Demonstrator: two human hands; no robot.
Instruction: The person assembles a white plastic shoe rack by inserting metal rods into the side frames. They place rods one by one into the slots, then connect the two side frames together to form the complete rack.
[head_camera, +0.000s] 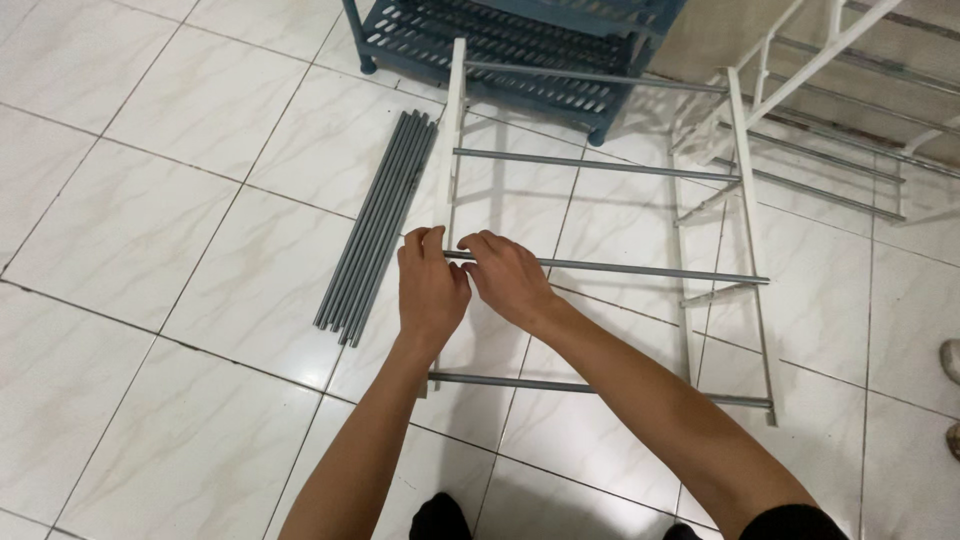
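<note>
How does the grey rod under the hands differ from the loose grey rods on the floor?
The held rod spans crosswise between the white side rails; the loose rods lie bundled on the tiles, running lengthwise. Left hand and right hand grip the held rod's end; the loose rods are untouched. Both look alike: thin and grey.

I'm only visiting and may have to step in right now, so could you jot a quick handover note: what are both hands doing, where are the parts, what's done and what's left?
Left hand: gripping the white side rail where the third grey rod meets it.
Right hand: closed around that rod's end, beside the left hand.
Parts: frame lies flat on the tiled floor; loose grey rods are bundled left of it; the other white rail is on the right.
Done: four rods span the two rails.
Left: the third rod's left end looks not fully seated; the loose rods are unused.
</note>
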